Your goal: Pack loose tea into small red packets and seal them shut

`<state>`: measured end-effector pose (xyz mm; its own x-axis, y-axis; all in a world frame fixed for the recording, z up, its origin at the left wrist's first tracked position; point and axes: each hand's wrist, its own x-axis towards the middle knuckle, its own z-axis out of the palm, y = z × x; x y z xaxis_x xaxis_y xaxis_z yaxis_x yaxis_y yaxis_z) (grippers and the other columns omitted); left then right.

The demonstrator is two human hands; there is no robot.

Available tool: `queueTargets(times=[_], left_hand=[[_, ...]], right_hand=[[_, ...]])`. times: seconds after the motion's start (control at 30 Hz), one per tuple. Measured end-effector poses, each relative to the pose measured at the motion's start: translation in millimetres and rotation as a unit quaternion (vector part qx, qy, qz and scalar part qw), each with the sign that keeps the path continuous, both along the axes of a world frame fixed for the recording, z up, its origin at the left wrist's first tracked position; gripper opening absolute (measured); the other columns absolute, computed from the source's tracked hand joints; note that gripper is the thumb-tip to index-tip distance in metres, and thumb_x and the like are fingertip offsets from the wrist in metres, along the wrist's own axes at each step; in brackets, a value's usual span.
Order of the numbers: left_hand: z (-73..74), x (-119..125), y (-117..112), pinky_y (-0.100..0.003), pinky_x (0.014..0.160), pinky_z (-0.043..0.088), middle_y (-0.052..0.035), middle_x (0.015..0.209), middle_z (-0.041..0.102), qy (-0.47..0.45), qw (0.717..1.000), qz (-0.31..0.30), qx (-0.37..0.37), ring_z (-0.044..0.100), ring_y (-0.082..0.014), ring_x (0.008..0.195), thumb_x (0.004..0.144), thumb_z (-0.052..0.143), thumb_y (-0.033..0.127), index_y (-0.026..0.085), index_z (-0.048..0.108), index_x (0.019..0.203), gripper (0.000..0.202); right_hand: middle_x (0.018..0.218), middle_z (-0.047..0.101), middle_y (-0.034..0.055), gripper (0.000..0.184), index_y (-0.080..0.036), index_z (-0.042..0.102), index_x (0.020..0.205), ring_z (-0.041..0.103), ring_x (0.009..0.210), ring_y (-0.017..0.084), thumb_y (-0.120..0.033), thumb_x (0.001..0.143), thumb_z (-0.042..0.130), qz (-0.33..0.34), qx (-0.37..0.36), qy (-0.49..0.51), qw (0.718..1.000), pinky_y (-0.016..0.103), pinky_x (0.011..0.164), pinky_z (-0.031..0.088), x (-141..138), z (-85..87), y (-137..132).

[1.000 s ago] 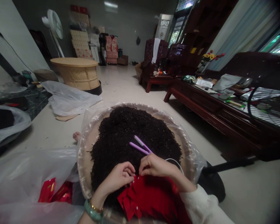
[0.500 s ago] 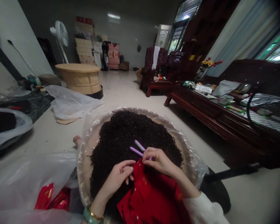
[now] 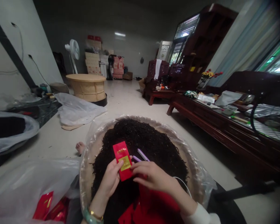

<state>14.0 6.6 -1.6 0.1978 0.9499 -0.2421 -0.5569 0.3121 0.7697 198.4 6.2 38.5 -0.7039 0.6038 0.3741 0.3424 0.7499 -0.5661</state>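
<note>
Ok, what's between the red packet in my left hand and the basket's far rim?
The dark heap lies between the packet and the far rim, as the head view shows.

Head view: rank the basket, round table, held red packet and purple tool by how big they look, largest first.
1. Basket
2. Round table
3. Packet
4. Purple tool, partly hidden

The table stands farther off, so its true size is unsure.

Pkt (image 3: 122, 152) over bskt (image 3: 84, 177) (tbl (image 3: 86, 88) bhd L).
</note>
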Motion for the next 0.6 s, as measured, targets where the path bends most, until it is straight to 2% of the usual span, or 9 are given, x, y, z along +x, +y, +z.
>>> queueTargets(times=[0.07, 0.13, 0.2, 0.33, 0.47, 0.53, 0.6], left_hand=[[-3.7, 0, 1, -0.034, 0.075, 0.051, -0.0096, 0.088, 0.074, 0.036, 0.999, -0.004, 0.017, 0.068, -0.0239, 0.081, 0.061, 0.08, 0.04, 0.013, 0.067, 0.093, 0.044], [-8.0, 1, 0, -0.034, 0.074, 0.052, -0.0079, 0.082, 0.074, 0.074, 0.996, -0.024, 0.041, 0.068, -0.0241, 0.079, 0.061, 0.079, 0.047, 0.013, 0.067, 0.09, 0.046], [-10.8, 3, -2, -0.035, 0.074, 0.052, -0.0067, 0.08, 0.074, 0.109, 0.991, -0.042, 0.064, 0.068, -0.0243, 0.079, 0.062, 0.077, 0.052, 0.014, 0.067, 0.09, 0.049], [-12.5, 3, -5, -0.035, 0.076, 0.051, -0.0066, 0.083, 0.073, 0.144, 0.986, -0.03, 0.078, 0.067, -0.0244, 0.081, 0.063, 0.073, 0.057, 0.014, 0.067, 0.091, 0.052], [-15.6, 2, -5, -0.035, 0.075, 0.051, -0.0068, 0.082, 0.073, 0.13, 0.989, -0.031, 0.067, 0.066, -0.025, 0.082, 0.063, 0.073, 0.057, 0.014, 0.067, 0.094, 0.053], [-17.6, 2, -5, -0.035, 0.076, 0.051, -0.0071, 0.083, 0.073, 0.134, 0.988, -0.036, 0.066, 0.066, -0.0249, 0.082, 0.064, 0.073, 0.057, 0.014, 0.067, 0.094, 0.053], [-18.5, 2, -6, -0.034, 0.074, 0.051, -0.0074, 0.084, 0.072, 0.151, 0.985, -0.043, 0.069, 0.066, -0.0245, 0.08, 0.064, 0.072, 0.057, 0.013, 0.068, 0.094, 0.054]], right_hand=[[0.119, 0.063, 0.013, 0.031, -0.019, 0.057, 0.119, 0.06, 0.111, 0.023, -0.024, 0.088, 0.057, -0.055, 0.036, 0.015, 0.998, 0.042, 0.094, 0.05, -5, -1.3, 6], [0.132, 0.053, 0.0173, 0.05, -0.018, 0.043, 0.135, 0.051, 0.121, 0.026, -0.023, 0.088, 0.057, -0.12, 0.08, 0.018, 0.989, 0.047, 0.099, 0.046, -11, -0.4, 15], [0.136, 0.049, 0.0182, 0.057, -0.018, 0.037, 0.141, 0.047, 0.124, 0.028, -0.019, 0.087, 0.056, -0.143, 0.11, -0.009, 0.984, 0.049, 0.1, 0.046, -19, -0.5, 24], [0.123, 0.059, 0.0153, 0.05, -0.02, 0.044, 0.136, 0.055, 0.113, 0.026, -0.011, 0.087, 0.051, -0.137, 0.157, -0.039, 0.977, 0.046, 0.091, 0.052, -33, -11.5, 35], [0.125, 0.058, 0.0159, 0.041, -0.021, 0.049, 0.132, 0.054, 0.114, 0.025, -0.013, 0.092, 0.046, -0.154, 0.221, 0.003, 0.963, 0.045, 0.091, 0.052, -36, -27.1, 35], [0.119, 0.061, 0.0144, 0.033, -0.021, 0.055, 0.123, 0.054, 0.111, 0.025, -0.016, 0.092, 0.048, -0.17, 0.24, 0.022, 0.956, 0.044, 0.089, 0.052, -36, -29.9, 34], [0.105, 0.062, 0.0128, 0.019, -0.02, 0.062, 0.107, 0.055, 0.099, 0.024, -0.022, 0.09, 0.055, -0.2, 0.237, 0.025, 0.95, 0.041, 0.079, 0.054, -35, -28.3, 35]])
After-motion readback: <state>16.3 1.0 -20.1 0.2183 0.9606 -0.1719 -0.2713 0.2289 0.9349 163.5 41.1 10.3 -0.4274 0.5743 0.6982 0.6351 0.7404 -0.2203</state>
